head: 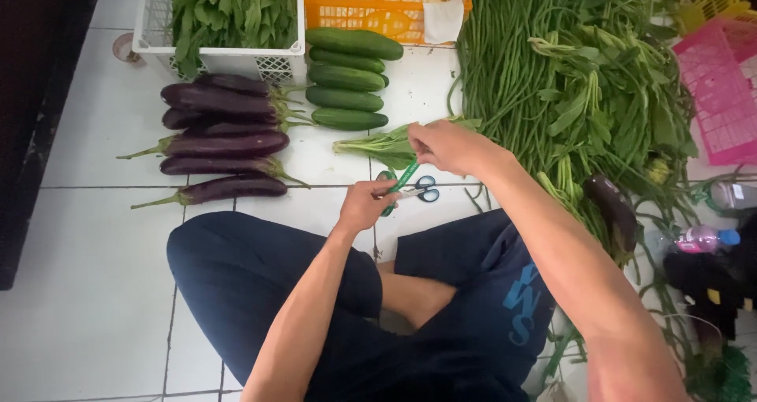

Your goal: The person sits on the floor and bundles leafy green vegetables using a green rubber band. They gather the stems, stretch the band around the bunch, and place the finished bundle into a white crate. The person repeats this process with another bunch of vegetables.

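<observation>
Dark blue shorts (315, 323) and our crossed legs fill the bottom of the view; we sit on the white tiled floor (87, 307). Our left hand (364, 205) is closed, pinching one end of a green tape strip (398, 183), low above the floor. Our right hand (441, 145) pinches the stems of a small leafy bunch (378, 145), seemingly along with the strip's upper end, so the tape looks pulled taut, likely for binding. Scissors (426, 190) with blue handles lie on the floor just under the tape, close at hand.

Purple eggplants (225, 142) lie sorted in a row on the left, cucumbers (347, 78) stacked beside them. Long beans (505, 63) and loose greens (615, 94) pile up on the right. White crate (158, 47), orange crate (378, 7) and pink crate (721, 94) are cut off by the frame. Fingertips are hidden behind knuckles, so the exact grip is unclear. Objects at the right edge are too dark to make out.
</observation>
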